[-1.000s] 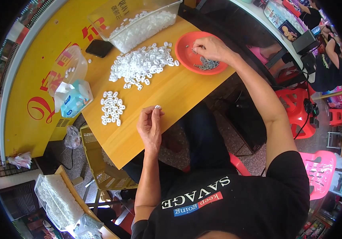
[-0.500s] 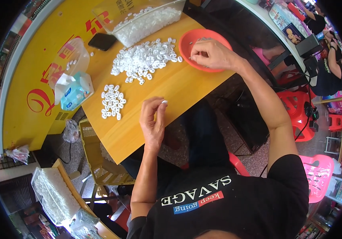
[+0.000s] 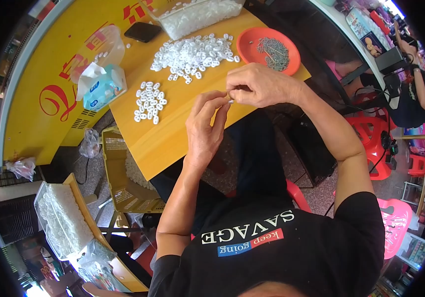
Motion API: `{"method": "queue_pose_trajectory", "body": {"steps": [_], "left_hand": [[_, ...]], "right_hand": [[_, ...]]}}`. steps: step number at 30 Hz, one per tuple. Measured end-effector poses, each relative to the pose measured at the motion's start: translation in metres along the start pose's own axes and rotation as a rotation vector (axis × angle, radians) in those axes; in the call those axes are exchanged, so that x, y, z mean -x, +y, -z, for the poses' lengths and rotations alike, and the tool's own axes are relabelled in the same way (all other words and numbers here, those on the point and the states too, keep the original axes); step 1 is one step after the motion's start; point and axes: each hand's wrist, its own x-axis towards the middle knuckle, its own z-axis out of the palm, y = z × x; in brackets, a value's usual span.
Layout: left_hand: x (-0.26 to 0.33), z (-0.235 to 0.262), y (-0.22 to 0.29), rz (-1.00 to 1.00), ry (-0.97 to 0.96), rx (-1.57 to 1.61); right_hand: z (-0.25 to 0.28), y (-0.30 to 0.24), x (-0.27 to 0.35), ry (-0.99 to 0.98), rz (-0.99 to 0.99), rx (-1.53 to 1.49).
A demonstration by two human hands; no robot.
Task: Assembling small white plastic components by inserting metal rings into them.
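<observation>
My left hand [image 3: 205, 129] pinches a small white plastic piece [image 3: 230, 101] between thumb and fingertips, above the table's near edge. Fingertips of my right hand [image 3: 264, 86] meet it there, closed in a pinch; what they hold is hidden. Beyond my hands lies a large heap of white oval pieces [image 3: 192, 55], many showing two dark holes. A smaller group of the same pieces [image 3: 150, 102] is spread to the left. Behind my right hand, a red dish [image 3: 244, 43] holds thin grey metal pins or nails [image 3: 277, 53].
A clear bin [image 3: 200, 22] of white pieces stands at the table's far side, near a black phone [image 3: 143, 32]. A tissue pack [image 3: 103, 88] sits at the left edge. Below are a yellow crate [image 3: 116, 171] and another clear box [image 3: 61, 218].
My right hand has left the red dish and come over to my left hand, so the fingertips now meet. My left hand has risen slightly to the right. The view has shifted.
</observation>
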Motion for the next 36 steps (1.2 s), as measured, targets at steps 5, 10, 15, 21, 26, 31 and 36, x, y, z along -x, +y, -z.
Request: {"method": "queue_pose_trajectory", "body": {"steps": [5,10,15,21,26,31,36], "left_hand": [[0.011,0.004,0.002,0.014,0.006,0.044],[0.023,0.009,0.005,0.471,0.11,0.589],[0.023,0.014,0.016,0.577,0.092,0.725],[0.025,0.018,0.025,0.682,0.125,0.988],[0.027,0.015,0.031,0.621,0.247,1.03],[0.027,0.015,0.034,0.57,0.204,0.926],[0.027,0.015,0.037,0.566,0.229,0.892]], "right_hand": [[-0.013,-0.009,0.007,-0.006,-0.01,-0.032],[-0.032,-0.024,0.018,0.227,0.024,-0.114],[-0.044,-0.024,0.021,0.367,0.106,-0.165],[-0.046,-0.028,0.019,0.361,0.127,-0.334],[-0.051,-0.043,0.026,0.442,-0.071,-0.564],[-0.061,-0.057,0.025,0.498,-0.118,-0.711],[-0.067,-0.062,0.024,0.524,-0.137,-0.758]]}}
